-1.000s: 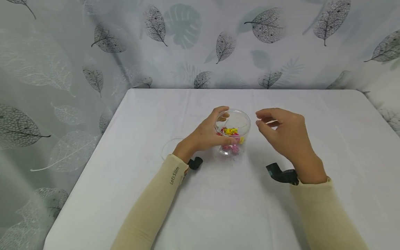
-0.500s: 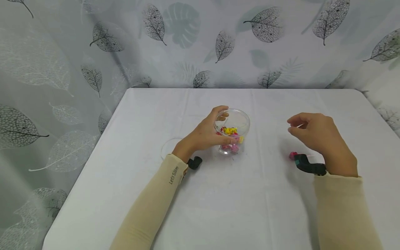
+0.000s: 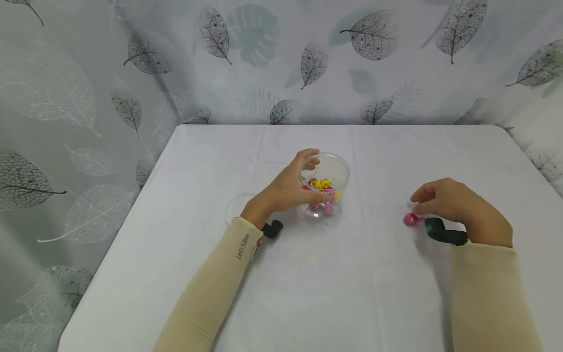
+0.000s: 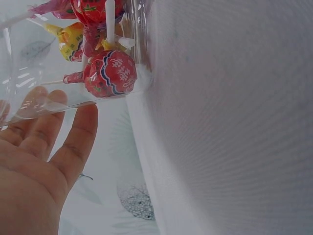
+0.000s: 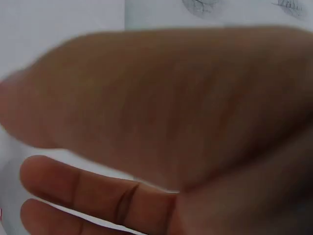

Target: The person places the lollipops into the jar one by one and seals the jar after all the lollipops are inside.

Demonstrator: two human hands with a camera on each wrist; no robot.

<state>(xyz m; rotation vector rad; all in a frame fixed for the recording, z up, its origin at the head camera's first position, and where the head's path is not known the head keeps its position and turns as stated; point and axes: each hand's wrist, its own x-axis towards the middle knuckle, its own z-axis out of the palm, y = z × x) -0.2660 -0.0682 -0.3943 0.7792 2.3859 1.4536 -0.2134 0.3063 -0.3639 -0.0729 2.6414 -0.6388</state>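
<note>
My left hand (image 3: 286, 188) grips a clear plastic jar (image 3: 327, 168) round its side, thumb in front and fingers behind. Inside lie several wrapped lollipops (image 3: 323, 185), red, pink and yellow; in the left wrist view a red lollipop (image 4: 110, 73) shows near the jar's base with its white stick. On the right, a pink-red lollipop (image 3: 411, 220) lies on the table. My right hand (image 3: 448, 200) hovers just over it, thumb and fingers bent loosely and apart, thumb tip close to the stick. In the right wrist view the thumb (image 5: 122, 103) covers most of the picture.
A clear round lid (image 3: 227, 210) lies on the white table (image 3: 308, 293), partly behind my left wrist. Leaf-patterned curtains (image 3: 246, 63) border the table's back and left side. A black wrist camera (image 3: 444, 234) sits below my right hand.
My right hand has moved away from the jar to the right, then lowered to the lollipop on the table. My left hand and the jar have stayed in place.
</note>
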